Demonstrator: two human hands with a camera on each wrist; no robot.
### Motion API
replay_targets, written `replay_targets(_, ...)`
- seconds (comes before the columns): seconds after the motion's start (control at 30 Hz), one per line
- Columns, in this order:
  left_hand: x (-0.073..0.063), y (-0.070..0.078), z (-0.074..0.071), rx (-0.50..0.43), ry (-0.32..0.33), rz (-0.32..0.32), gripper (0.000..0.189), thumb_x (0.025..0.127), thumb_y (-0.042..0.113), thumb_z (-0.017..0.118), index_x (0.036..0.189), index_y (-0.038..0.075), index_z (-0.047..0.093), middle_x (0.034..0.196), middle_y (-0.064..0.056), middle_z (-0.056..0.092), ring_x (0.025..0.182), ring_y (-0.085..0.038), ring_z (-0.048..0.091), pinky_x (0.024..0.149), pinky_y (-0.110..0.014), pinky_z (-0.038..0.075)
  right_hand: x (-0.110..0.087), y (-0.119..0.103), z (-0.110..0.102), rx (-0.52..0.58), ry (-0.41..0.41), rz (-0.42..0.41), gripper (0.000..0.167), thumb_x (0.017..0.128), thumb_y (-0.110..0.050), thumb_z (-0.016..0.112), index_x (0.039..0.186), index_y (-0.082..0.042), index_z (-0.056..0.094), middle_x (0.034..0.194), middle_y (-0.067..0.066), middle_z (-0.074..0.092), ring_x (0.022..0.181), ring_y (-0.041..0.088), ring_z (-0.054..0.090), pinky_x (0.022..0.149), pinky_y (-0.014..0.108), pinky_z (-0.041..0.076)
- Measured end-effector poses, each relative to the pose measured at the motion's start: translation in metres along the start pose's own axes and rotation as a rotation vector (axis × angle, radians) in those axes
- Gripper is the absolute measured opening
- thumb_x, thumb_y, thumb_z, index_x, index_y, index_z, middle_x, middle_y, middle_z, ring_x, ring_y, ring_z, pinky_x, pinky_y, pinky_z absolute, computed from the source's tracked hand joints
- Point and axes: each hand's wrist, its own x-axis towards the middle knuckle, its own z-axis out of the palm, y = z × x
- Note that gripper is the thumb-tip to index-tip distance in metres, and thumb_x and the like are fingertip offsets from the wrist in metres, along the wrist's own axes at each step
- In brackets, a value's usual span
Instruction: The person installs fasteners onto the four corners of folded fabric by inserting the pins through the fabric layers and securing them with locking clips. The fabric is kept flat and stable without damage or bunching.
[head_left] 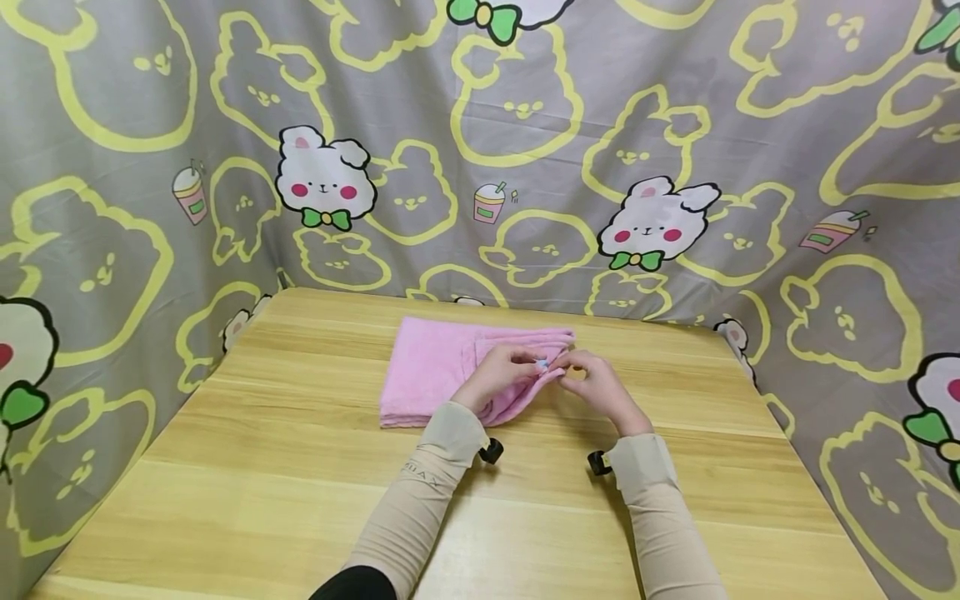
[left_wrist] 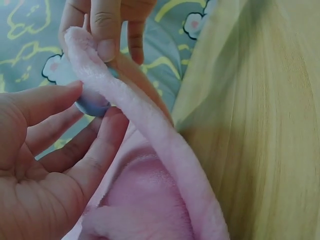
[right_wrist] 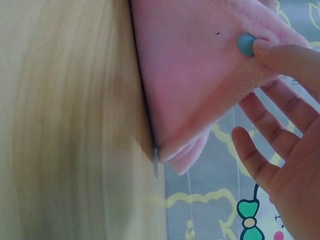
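Note:
A folded pink plush cloth [head_left: 427, 358] lies on the table, its right-hand edge lifted between both hands. My left hand [head_left: 495, 373] pinches a small rounded blue piece [left_wrist: 93, 107] with thumb and fingertips, against one face of the raised edge. On the right, my right hand [head_left: 597, 385] pinches that same edge of cloth. In the right wrist view its thumb presses beside a round blue knob [right_wrist: 246, 45] on the cloth's other face, with the fingers behind. The exact kind of the blue fastener-like piece cannot be made out.
The wooden table [head_left: 300, 483] extends around the cloth on all sides. A grey curtain [head_left: 420, 183] with yellow outlines and white rabbit prints hangs behind and along both sides. Black wrist-camera mounts [head_left: 491, 451] stick out inward from both sleeves.

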Motion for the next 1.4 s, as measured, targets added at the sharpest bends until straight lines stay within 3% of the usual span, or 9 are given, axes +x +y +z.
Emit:
replay_targets(0.2,-0.004,0.007,-0.011,0.065,0.045,0.017,0.032,0.090,0.011,0.066,0.122,0.008,0.067,0.115,-0.012,0.071,0.098,-0.020,0.067,0.085,-0.025,0.056,-0.001,-0.004,-0.008,-0.019,0.010,-0.024,0.016,0.083,0.003,0.071,0.096,-0.005,0.073,0.097,0.011,0.072,0.095,0.029,0.062,0.085,0.049,0.051)
replay_targets(0.33,-0.008,0.011,-0.029,-0.024,0.107,0.009,0.031,0.093,0.010,0.063,0.123,0.004,0.065,0.118,-0.018,0.068,0.099,-0.027,0.068,0.084,-0.031,0.058,-0.002,-0.003,-0.013,-0.034,-0.018,-0.011,0.015,0.083,0.003,0.071,0.095,-0.007,0.073,0.098,0.010,0.072,0.094,0.028,0.062,0.084,0.051,0.051)
replay_targets(0.47,-0.013,0.010,-0.050,-0.109,0.193,-0.010,0.029,0.095,0.011,0.061,0.123,0.002,0.064,0.116,-0.021,0.067,0.099,-0.031,0.068,0.086,-0.035,0.058,-0.003,-0.003,-0.018,-0.061,-0.085,0.018,0.014,0.084,0.001,0.070,0.092,-0.011,0.073,0.097,0.008,0.072,0.093,0.026,0.062,0.084,0.054,0.049)
replay_targets(0.6,-0.017,0.004,-0.069,-0.132,0.255,-0.017,0.031,0.095,0.009,0.059,0.124,0.000,0.062,0.118,-0.022,0.066,0.102,-0.034,0.067,0.090,-0.036,0.056,-0.005,-0.004,-0.024,-0.051,-0.169,0.038,0.014,0.083,0.000,0.071,0.088,-0.013,0.073,0.094,0.006,0.073,0.091,0.022,0.063,0.081,0.052,0.048)
replay_targets(0.73,-0.021,-0.001,-0.085,-0.128,0.285,-0.050,0.033,0.096,0.010,0.057,0.127,0.000,0.060,0.122,-0.023,0.064,0.105,-0.035,0.066,0.091,-0.037,0.056,-0.009,0.000,-0.029,-0.030,-0.240,0.012,0.009,0.082,-0.004,0.072,0.085,-0.012,0.073,0.087,0.000,0.072,0.084,0.011,0.062,0.076,0.043,0.049)
replay_targets(0.83,-0.025,-0.002,-0.095,-0.131,0.300,-0.073,0.034,0.097,0.012,0.057,0.129,0.000,0.059,0.124,-0.024,0.063,0.107,-0.035,0.065,0.091,-0.038,0.056,-0.012,0.004,-0.031,-0.027,-0.298,0.011,0.005,0.083,-0.007,0.072,0.084,-0.012,0.073,0.083,-0.003,0.072,0.081,0.009,0.061,0.074,0.044,0.051)
replay_targets(1.0,-0.032,-0.003,-0.108,-0.145,0.323,-0.088,0.036,0.098,0.013,0.056,0.131,0.000,0.057,0.127,-0.025,0.062,0.109,-0.035,0.065,0.093,-0.039,0.055,-0.013,0.007,-0.028,-0.066,-0.426,0.122,0.014,0.080,-0.003,0.070,0.082,-0.015,0.074,0.086,-0.003,0.073,0.088,0.015,0.062,0.084,0.043,0.052)
replay_targets(1.17,-0.038,-0.005,-0.118,-0.194,0.356,-0.117,0.037,0.097,0.013,0.056,0.132,0.000,0.056,0.128,-0.025,0.061,0.109,-0.034,0.064,0.096,-0.042,0.054,-0.016,0.010,-0.027,-0.047,-0.541,0.192,0.013,0.076,0.003,0.071,0.082,-0.008,0.074,0.084,0.002,0.073,0.080,0.010,0.059,0.078,0.029,0.050)
replay_targets(1.4,-0.046,-0.008,-0.134,-0.261,0.391,-0.158,0.042,0.097,0.015,0.058,0.136,-0.001,0.052,0.134,-0.024,0.057,0.117,-0.037,0.060,0.102,-0.046,0.050,-0.017,0.009,-0.032,0.005,-0.589,0.201,0.012,0.077,0.004,0.069,0.087,0.000,0.073,0.085,0.009,0.073,0.073,0.004,0.056,0.070,0.021,0.049)
